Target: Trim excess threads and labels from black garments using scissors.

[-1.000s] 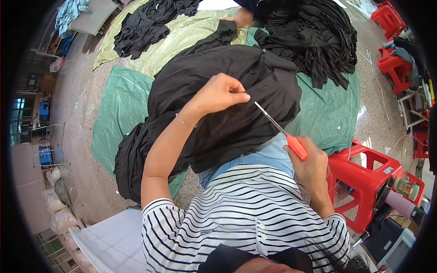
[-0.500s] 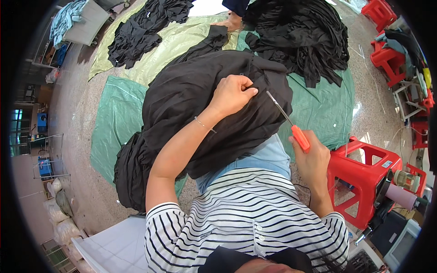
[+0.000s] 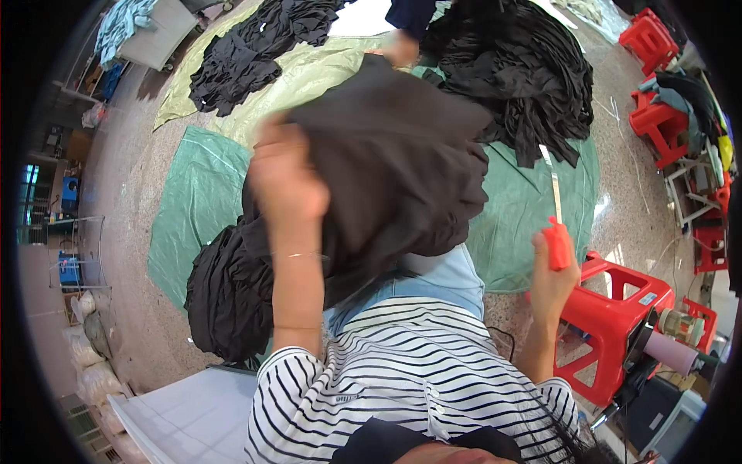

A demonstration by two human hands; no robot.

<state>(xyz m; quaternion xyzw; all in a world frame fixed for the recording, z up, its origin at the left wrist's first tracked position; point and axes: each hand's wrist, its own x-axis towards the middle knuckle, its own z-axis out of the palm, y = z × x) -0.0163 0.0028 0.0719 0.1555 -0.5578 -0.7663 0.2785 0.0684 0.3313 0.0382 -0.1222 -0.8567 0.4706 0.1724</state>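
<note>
A heap of black cloth [image 3: 386, 147] lies over my lap, its upper layer spread and blurred by motion. My left hand [image 3: 287, 178], smeared by movement, is closed at the left edge of this raised layer. To the right, apart from the cloth, my right hand [image 3: 553, 278] is wrapped round the red handle of a slim tool [image 3: 558, 243]. Its long thin metal shaft points up and away; the exact kind of tip does not show. A bunched part of the black cloth [image 3: 228, 298] hangs down at my left side.
Big piles of black garments [image 3: 510, 69] lie on a green sheet [image 3: 533, 201] and a yellowish sheet [image 3: 317, 69]. Another person's blurred hand [image 3: 402, 51] is beyond my lap. A red stool [image 3: 610, 301] stands close on my right, a white panel [image 3: 185, 410] at lower left.
My left hand has moved left from the middle of the heap, and the top cloth has shifted and spread. My right hand moved slightly right, turning the tool more upright. The other person's hand moved nearer.
</note>
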